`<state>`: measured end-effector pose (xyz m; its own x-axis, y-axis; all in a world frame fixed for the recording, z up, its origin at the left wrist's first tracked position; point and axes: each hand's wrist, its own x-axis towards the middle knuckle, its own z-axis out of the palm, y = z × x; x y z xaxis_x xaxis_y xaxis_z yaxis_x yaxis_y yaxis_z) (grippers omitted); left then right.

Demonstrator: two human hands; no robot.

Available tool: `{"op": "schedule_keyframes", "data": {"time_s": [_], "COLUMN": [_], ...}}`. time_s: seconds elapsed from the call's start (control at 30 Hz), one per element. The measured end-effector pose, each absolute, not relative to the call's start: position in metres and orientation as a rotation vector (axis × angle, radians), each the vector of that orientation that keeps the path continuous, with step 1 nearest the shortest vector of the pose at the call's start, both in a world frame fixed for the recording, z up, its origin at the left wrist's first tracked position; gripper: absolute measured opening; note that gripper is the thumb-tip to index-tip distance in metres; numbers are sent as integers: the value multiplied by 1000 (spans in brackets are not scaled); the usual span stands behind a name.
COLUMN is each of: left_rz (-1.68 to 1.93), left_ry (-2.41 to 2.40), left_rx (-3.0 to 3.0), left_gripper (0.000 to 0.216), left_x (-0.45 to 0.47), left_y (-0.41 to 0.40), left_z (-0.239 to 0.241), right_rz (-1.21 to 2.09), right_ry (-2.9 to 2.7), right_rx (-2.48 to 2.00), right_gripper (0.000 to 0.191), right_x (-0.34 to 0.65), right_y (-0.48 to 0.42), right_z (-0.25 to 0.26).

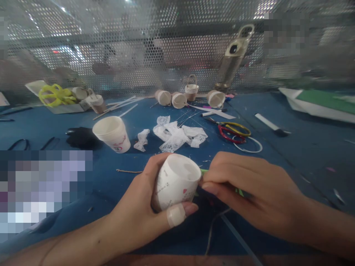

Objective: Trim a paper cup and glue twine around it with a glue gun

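Left fingers (190,209) tight round a smooth, tapered paper cup (174,188), right fingers (227,173) together beside it

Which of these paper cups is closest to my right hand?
The white cup gripped in your left hand; your right hand is right beside it. All other cups are farther back, unheld.

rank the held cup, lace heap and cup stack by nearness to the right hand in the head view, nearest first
Nearest to the right hand:
1. Held cup: in the left hand, close by the right fingertips.
2. Lace heap: beyond the held cup.
3. Cup stack: left of the lace.
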<state>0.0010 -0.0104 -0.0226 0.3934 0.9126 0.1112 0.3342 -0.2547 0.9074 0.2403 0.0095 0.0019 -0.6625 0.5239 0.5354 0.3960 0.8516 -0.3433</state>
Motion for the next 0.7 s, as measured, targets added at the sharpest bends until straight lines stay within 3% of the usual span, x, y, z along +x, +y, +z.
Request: {"op": "schedule_keyframes", "data": {"time_s": [0.7], "left_rz": [805], "left_ry": [1145], "left_rx": [1840], "left_gripper": [67], "left_x": [1], "left_y": [-13], "left_z": [-25], "right_rz": [324], "right_ry": [-2352], "right_rx": [-718], "right_gripper": [21], "right_x": [238], "right_y": [7], "right_z": [0]}}
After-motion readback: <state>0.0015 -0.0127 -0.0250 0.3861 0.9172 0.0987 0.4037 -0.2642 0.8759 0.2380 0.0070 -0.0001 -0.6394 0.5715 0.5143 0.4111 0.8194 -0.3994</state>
